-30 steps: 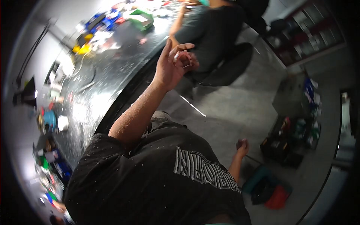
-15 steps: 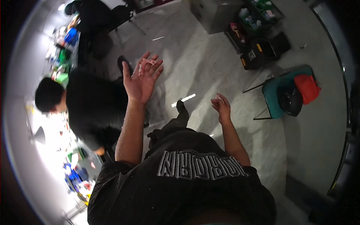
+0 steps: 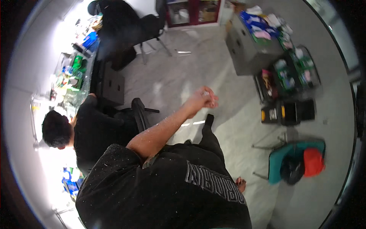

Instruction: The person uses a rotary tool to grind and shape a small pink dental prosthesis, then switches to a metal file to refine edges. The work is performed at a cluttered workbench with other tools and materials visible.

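Pink piece (image 3: 212,100): in the left hand (image 3: 200,102), whose fingers curl loosely about it above the floor (image 3: 238,93); blurred, its outline merging with the fingertips.
Right hand (image 3: 241,184): beside the black shirt (image 3: 160,191), which partly covers it; fingers bent, a held object impossible to confirm or exclude.
Teal chair (image 3: 274,166): bears a black bundle (image 3: 291,171) and, against it, a red bundle (image 3: 313,162); their insides are hidden.
Black toolbox (image 3: 290,112): open, interior too dark to read.
Dark crates (image 3: 283,91): near the toolbox; one contains a reddish and tan article, others green and pale articles too small to name.
Grey cabinet (image 3: 244,51): blue wrapping (image 3: 253,23) on top.
Red-framed cabinet (image 3: 193,14): cut off above; pale and brown contents visible.
Bench (image 3: 87,81): green bin (image 3: 78,63) among small articles; glare and a co-worker (image 3: 103,126) obscure much.
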`<state>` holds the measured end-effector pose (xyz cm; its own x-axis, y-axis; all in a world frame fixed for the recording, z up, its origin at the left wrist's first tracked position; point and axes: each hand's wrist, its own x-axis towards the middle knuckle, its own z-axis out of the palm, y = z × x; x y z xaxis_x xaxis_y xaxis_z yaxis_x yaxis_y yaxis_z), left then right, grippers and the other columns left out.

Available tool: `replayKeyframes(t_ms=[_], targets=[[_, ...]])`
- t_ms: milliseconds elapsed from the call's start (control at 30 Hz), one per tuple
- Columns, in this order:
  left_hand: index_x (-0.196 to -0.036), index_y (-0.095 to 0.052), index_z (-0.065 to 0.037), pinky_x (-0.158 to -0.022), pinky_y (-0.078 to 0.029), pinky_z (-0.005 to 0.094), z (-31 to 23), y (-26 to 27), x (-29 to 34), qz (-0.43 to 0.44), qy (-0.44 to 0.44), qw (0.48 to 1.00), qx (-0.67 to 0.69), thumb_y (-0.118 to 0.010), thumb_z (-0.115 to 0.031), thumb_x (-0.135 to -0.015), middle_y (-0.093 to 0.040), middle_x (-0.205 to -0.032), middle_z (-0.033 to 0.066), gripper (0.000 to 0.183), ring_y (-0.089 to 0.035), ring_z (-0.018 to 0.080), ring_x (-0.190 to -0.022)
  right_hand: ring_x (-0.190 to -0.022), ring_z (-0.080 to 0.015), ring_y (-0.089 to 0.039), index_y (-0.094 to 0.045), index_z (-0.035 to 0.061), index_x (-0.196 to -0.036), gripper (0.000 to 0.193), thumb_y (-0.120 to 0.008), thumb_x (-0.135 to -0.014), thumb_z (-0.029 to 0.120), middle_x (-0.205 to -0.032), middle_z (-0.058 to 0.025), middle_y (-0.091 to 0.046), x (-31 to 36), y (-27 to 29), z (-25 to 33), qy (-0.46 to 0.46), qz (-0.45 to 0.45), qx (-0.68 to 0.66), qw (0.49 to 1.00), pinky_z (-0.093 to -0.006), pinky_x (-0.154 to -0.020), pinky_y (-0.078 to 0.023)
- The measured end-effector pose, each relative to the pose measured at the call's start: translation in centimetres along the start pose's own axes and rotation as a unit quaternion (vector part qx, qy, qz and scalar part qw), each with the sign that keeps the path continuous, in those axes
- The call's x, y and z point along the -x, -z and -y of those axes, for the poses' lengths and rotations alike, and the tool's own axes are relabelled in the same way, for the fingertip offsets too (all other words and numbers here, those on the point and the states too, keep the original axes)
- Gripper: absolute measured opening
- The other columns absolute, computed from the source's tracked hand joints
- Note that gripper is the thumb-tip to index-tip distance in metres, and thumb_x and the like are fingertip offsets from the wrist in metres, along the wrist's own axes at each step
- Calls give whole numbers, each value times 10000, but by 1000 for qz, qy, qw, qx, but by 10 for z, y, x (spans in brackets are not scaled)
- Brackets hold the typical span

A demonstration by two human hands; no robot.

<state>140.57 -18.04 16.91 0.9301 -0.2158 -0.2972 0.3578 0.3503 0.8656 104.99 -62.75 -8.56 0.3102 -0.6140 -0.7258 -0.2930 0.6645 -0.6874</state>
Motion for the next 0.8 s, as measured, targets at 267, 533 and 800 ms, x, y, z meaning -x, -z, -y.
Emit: replayKeyframes(t_ms=[267, 533, 800], targets=[[-1112, -564, -25, -860, -613, 381, -36, 109, -19, -244, 36, 960, 135, -599, -68, -960, -681, -1068, 156, 162, -723, 267, -930, -592, -141, -488, -566, 97, -869, 196, -482, -1004, 211, -783, -37, -618, -121, -383, 103, 37, 402, 152, 902, -271, -532, -410], [-1144, -563, -25, -959, -577, 432, -86, 221, -16, -422, -170, 837, 303, -564, -118, -991, -663, -1173, 163, 179, -696, 306, -1047, -787, -51, -572, -742, 102, -1021, 223, -633, -1007, 295, -880, 50, -668, 1, -866, 194, 208, 536, 296, 763, -250, -687, -448], [-1146, -602, -41, -961, -563, 421, -120, 358, -28, -481, -174, 767, 388, -564, -198, -994, -683, -1127, 143, 221, -705, 288, -1014, -824, -115, -622, -728, 75, -1080, 185, -725, -945, 200, -954, -13, -701, 204, -1000, 17, 238, 612, 382, 651, -266, -775, -501]])
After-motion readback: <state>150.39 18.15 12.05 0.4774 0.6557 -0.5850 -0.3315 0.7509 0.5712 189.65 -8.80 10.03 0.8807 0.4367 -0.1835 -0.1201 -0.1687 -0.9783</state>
